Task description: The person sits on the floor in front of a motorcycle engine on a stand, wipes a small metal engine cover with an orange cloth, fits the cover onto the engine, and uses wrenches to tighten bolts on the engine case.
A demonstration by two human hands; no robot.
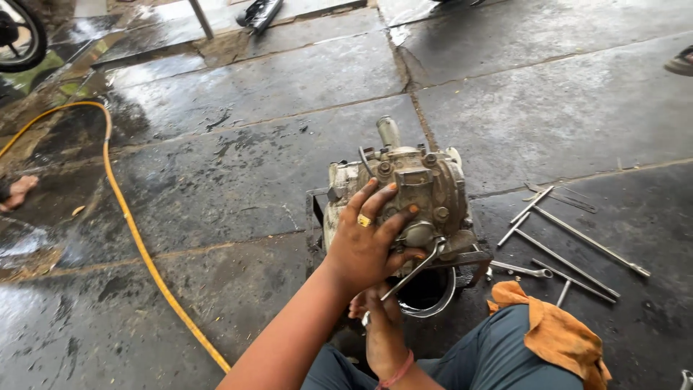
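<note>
From the head camera, looking down: a grimy metal engine block (pixel 404 202) stands on a dark stand on the wet stone floor (pixel 238 180), and everything else is best placed from it. The left hand (pixel 368 242) lies spread over the near left face of the engine block, fingers splayed and pressing against the casting, a ring on one finger; it grips nothing, only braces. Just below the engine block, close to the person's lap, the right hand (pixel 379 321) is closed around the lower end of a slim bent wrench (pixel 413 271), whose upper end reaches up to the near right corner of the block. A pink band sits on that wrist. Directly under the block's near edge a round dark opening with a metal rim (pixel 427 292) shows.

To the right of the engine block, several long thin rods and spanners (pixel 570 245) lie scattered on the floor, well apart from either hand. Nearer the person, right of the block, an orange rag (pixel 559 336) is draped over the knee. Far to the left of the block, a yellow hose (pixel 133 231) curves across the floor. Beyond it, at the left edge, another person's bare foot (pixel 18 191) rests on the ground.
</note>
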